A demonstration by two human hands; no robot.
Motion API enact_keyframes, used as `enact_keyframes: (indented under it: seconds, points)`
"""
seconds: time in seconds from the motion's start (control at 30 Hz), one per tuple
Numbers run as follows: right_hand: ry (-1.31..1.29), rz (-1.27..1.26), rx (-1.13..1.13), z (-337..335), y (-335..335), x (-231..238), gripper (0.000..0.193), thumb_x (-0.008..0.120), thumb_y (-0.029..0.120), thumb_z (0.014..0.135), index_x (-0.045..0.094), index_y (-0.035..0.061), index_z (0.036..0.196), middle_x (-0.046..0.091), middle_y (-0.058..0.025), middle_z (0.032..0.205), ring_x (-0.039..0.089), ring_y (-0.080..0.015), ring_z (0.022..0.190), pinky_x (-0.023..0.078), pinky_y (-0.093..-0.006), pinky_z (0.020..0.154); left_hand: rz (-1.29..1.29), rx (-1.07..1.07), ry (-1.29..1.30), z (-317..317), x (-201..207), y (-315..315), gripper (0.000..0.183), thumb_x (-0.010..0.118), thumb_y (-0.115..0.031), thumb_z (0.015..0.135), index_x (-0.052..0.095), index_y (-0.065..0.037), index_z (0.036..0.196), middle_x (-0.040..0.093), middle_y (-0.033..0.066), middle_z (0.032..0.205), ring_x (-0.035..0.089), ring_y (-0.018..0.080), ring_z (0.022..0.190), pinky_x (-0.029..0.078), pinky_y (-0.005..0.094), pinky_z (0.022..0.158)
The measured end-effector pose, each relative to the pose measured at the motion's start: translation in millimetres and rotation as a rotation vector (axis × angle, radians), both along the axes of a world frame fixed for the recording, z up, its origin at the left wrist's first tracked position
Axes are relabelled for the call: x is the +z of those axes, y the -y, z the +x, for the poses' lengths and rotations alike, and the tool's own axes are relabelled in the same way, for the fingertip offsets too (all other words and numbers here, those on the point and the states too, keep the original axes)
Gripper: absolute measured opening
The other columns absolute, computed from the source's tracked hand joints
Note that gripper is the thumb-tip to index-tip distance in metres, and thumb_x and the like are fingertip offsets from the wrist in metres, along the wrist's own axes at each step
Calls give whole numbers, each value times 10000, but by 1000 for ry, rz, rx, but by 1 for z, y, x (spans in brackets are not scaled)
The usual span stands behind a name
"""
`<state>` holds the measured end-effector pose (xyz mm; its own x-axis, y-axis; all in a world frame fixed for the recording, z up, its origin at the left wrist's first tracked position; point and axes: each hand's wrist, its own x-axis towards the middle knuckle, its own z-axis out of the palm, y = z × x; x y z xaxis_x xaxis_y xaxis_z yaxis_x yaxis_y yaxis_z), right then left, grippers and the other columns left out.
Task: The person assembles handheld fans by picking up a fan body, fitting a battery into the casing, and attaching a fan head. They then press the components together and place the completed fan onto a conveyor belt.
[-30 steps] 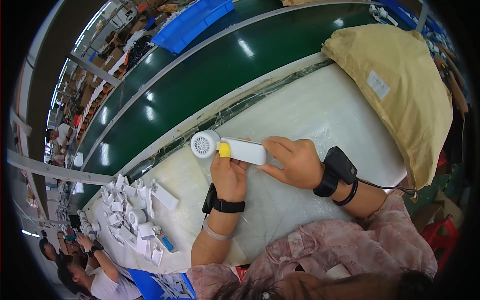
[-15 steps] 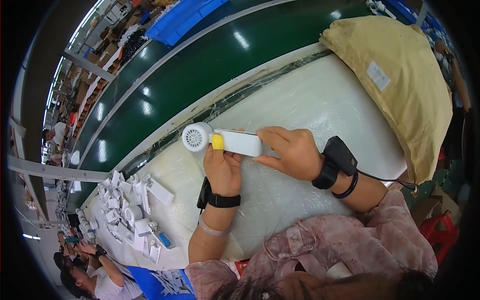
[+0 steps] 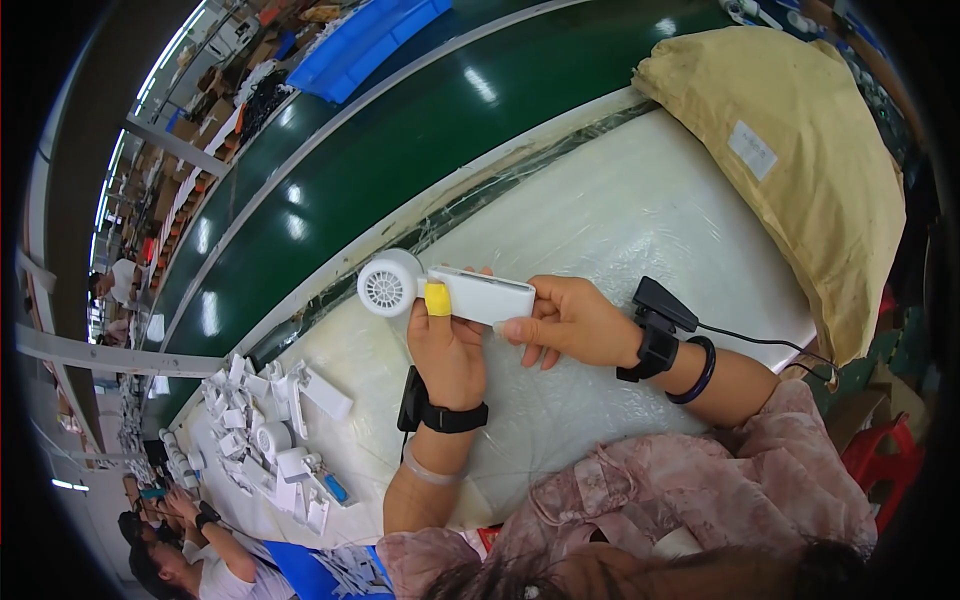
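Note:
A white handheld fan (image 3: 480, 294) lies across my left hand (image 3: 447, 362), its round grilled head to the left and its flat, box-like handle to the right. My left hand is closed around the handle near the head; a yellow wrap (image 3: 438, 299) covers the thumb, and other fingertips show behind the handle. At the handle's right end, my right hand (image 3: 572, 322) pinches the corner between thumb and fingers. Both hands are above the plastic-covered worktop (image 3: 600, 225).
White plastic parts (image 3: 265, 430) are heaped on the left of the worktop. A large tan bag (image 3: 790, 190) stands at the right. Beyond the worktop runs a green conveyor (image 3: 390, 150) with a blue bin (image 3: 365, 50) across it. A co-worker (image 3: 215, 560) sits at lower left.
My right hand has rolled over, its thumb now lower on the handle's end and its fingers curled beneath. The fan's handle end has tilted slightly downward and shows its end face.

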<state>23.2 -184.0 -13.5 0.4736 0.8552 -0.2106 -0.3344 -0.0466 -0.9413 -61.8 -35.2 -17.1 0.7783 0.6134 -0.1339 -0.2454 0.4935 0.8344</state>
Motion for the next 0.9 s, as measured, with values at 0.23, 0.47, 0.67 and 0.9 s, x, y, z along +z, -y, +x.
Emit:
enact_keyframes:
  seconds: [0.23,0.47,0.67,0.9]
  points:
    - [82,51,-82,-5,2,-1,352,670,268,900,573,-65,961,651,-111,733,659,-138,603,545,-259,511,12,-37,2,-1,-3,5,342,524,-289,985,496,-15,1188,596,140,1131,593,284,1100,495,404,949]
    - [160,72,-97,-5,4,-3,340,656,258,908,568,-70,941,653,-123,730,668,-143,614,548,-261,524,25,-30,56,-1,0,6,343,547,-255,974,488,-14,1210,596,143,1134,597,295,1093,501,421,949]
    - [227,4,-43,2,5,-1,351,658,288,905,573,-49,947,662,-115,746,674,-141,621,537,-264,533,74,-121,30,-2,1,2,380,557,-182,969,466,17,1280,607,172,1144,624,318,1059,521,403,915]
    - [340,-81,20,6,8,7,357,635,323,924,560,-20,992,650,-89,870,694,-140,723,551,-232,555,70,-170,20,-3,0,2,340,584,-174,953,500,0,1233,625,147,1099,620,308,1054,520,426,933]
